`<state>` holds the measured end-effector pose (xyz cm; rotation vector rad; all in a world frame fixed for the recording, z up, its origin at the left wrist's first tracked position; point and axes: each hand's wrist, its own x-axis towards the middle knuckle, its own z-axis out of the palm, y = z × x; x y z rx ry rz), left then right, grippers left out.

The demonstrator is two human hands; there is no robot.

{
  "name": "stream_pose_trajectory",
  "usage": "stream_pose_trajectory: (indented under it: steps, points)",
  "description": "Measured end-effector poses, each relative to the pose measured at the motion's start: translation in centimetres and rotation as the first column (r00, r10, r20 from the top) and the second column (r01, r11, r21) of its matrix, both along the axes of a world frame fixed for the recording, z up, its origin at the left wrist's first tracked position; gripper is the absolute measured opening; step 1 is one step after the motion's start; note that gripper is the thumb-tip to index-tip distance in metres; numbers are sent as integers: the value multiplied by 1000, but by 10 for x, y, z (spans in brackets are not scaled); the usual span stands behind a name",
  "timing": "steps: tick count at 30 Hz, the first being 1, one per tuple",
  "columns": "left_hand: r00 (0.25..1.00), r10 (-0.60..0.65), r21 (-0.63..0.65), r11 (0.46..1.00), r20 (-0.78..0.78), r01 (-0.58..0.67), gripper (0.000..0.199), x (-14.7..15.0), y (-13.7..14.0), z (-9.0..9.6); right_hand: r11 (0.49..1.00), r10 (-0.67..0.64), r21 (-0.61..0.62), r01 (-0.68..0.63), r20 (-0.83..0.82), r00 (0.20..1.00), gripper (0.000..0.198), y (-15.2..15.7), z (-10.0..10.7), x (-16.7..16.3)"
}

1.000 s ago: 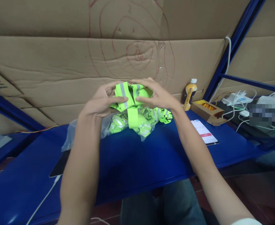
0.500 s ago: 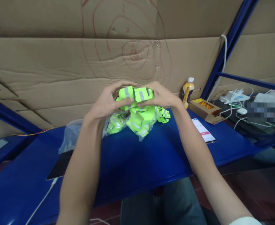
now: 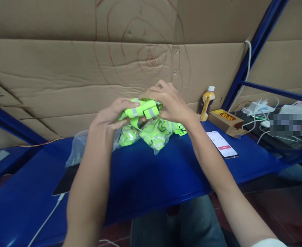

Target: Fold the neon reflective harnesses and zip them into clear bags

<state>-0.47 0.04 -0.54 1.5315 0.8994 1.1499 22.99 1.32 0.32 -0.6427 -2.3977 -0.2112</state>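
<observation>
A folded bundle of neon yellow-green reflective strap (image 3: 142,110) with silver patches is held up between both hands, above the blue table (image 3: 151,181). My left hand (image 3: 111,115) grips its left end, fingers partly hidden behind it. Across the top and right end curls my right hand (image 3: 167,99), its fingertips out of sight behind the bundle. Just below lie similar neon bundles in clear plastic: a bagged one (image 3: 156,139) in the middle and another bagged one (image 3: 129,135) on the left. A further neon bundle (image 3: 180,129) is partly covered at the right.
On the left are a crumpled clear plastic bag (image 3: 76,149) and a dark flat device (image 3: 66,180) with a white cable. To the right stand a juice bottle (image 3: 207,104) and an open cardboard box (image 3: 226,121), with a lit phone (image 3: 222,144) nearer. A cardboard wall (image 3: 63,68) closes the back.
My right hand has shifted from the bundle's right side to over its top. The bundle has tilted and been pressed together. My left hand keeps hold of it.
</observation>
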Motion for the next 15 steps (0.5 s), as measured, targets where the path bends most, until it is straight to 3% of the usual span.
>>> stream_pose_trajectory:
  steps: [3,6,11,15]
  points:
    - [999,51,26,998,-18,-51,37,-7,4,-3,995,103,-17,-103,7,995,63,4,-3,0]
    - [993,92,132,988,-73,-82,46,-13,7,-5,984,174,-24,-176,-60,983,76,16,-10,-2]
    - [929,253,466,879,-269,-104,62,-11,2,-1,988,58,-122,-97,-293,954,88,37,-17,2]
    - [883,270,555,832,-384,-13,59,0,-9,7,940,118,-273,-204,-302,946,91,43,-15,15]
